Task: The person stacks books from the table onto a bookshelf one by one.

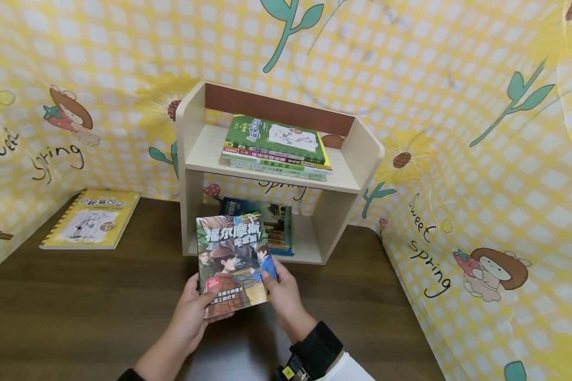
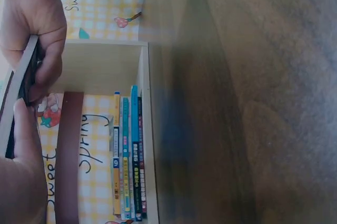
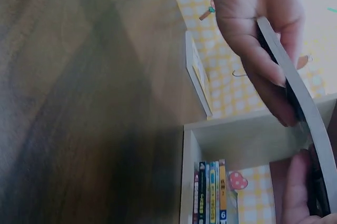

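Note:
Both hands hold a paperback book (image 1: 233, 264) with an illustrated cover above the table, in front of a small shelf. My left hand (image 1: 190, 307) grips its lower left edge, thumb on the cover and fingers underneath. On the other side my right hand (image 1: 285, 291) pinches the right edge, its thumb over the front. The wrist views show the book edge-on, with the left hand (image 3: 258, 34) and the right hand (image 2: 39, 34) on opposite edges. Behind the book, the shelf's lower level carries a stack of books (image 1: 281, 227), partly hidden.
The wooden two-level shelf (image 1: 190, 174) stands at the back of the dark table (image 1: 100, 307). A stack of books topped by a green book (image 1: 271, 138) lies on its upper level. A yellow book (image 1: 92, 219) lies at the left. Patterned cloth (image 1: 476, 159) surrounds the table.

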The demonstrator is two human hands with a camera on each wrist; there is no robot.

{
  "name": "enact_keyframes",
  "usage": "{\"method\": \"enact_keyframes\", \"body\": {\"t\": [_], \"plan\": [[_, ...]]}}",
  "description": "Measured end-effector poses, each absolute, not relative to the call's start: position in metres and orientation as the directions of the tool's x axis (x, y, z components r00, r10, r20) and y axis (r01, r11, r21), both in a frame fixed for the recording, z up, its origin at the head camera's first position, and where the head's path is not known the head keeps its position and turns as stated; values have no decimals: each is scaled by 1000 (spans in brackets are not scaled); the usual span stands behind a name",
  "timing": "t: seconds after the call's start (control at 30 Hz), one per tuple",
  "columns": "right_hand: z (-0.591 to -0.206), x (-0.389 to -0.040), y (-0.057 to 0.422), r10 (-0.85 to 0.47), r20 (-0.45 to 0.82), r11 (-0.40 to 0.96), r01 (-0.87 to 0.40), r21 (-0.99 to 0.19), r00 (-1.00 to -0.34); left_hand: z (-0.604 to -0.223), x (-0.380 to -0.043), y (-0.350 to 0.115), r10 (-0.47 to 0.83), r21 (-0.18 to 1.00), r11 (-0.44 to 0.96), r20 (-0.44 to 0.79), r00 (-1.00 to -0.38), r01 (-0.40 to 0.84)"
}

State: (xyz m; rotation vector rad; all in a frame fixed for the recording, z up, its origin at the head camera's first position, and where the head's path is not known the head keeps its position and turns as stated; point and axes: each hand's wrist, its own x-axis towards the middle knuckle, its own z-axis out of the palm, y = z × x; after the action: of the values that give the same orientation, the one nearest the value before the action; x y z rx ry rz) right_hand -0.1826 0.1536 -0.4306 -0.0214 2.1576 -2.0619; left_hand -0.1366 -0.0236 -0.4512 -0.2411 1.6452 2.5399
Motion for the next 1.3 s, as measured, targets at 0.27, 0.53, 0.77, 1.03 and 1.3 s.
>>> {"method": "enact_keyframes", "body": {"t": [0.27, 0.53, 0.77, 1.03, 1.3], "plan": [[-424, -195, 179, -275, -206, 67, 195, -979, -939, -462, -149, -46, -9, 883, -453, -140, -990, -121], [-419, -197, 208, -486, -299, 183, 239, -954, -821, -466, -170, -88, 62, 867, -471, -154, -986, -165], [-421, -200, 216, -509, -341, 198, 278, -940, -790, -472, -169, -100, 316, 915, -348, -89, -945, -203], [-430, -209, 213, -372, -340, 111, 323, -940, -864, -480, -167, -97, 410, 939, -281, -69, -909, -198], [-437, -218, 206, -166, -348, 71, 341, -937, -922, -476, -162, -94, 477, 974, -139, -91, -874, -177]]}}
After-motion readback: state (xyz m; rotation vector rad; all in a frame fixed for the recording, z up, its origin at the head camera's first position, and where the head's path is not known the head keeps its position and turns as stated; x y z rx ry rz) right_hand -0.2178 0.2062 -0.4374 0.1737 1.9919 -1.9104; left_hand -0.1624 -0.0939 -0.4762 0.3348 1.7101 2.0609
